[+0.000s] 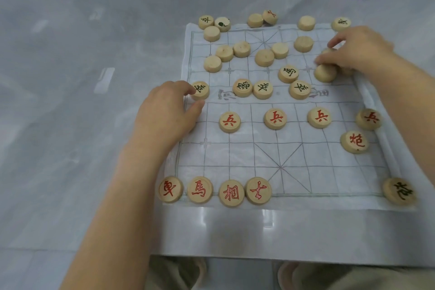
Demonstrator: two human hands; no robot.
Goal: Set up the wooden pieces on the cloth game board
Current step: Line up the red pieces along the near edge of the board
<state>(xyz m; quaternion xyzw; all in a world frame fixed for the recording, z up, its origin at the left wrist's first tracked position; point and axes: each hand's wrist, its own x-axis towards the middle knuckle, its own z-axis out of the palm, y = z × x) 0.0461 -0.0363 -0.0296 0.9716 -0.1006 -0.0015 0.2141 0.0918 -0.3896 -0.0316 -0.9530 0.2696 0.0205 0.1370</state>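
Reaching to the left edge of the white cloth game board (306, 172), the left hand (164, 113) pinches a round pale wooden piece with a black character (200, 90) between thumb and forefinger. It is probably bound for the far side, where the black set belongs. Nearer, four red-lettered wooden discs (231, 192) sit touching in a row along the near edge, looking like half a back rank laid from the corner inward. Four red soldier discs (275, 118) are spread along their line, well apart, as the grid asks. Over the far half lie blank-topped pale discs (264, 57), face down and unsorted. At the right, the right hand (357, 52) curls over one small blank disc (328, 50). Thumb and fingers appear closed round it, likely to flip it and read it.
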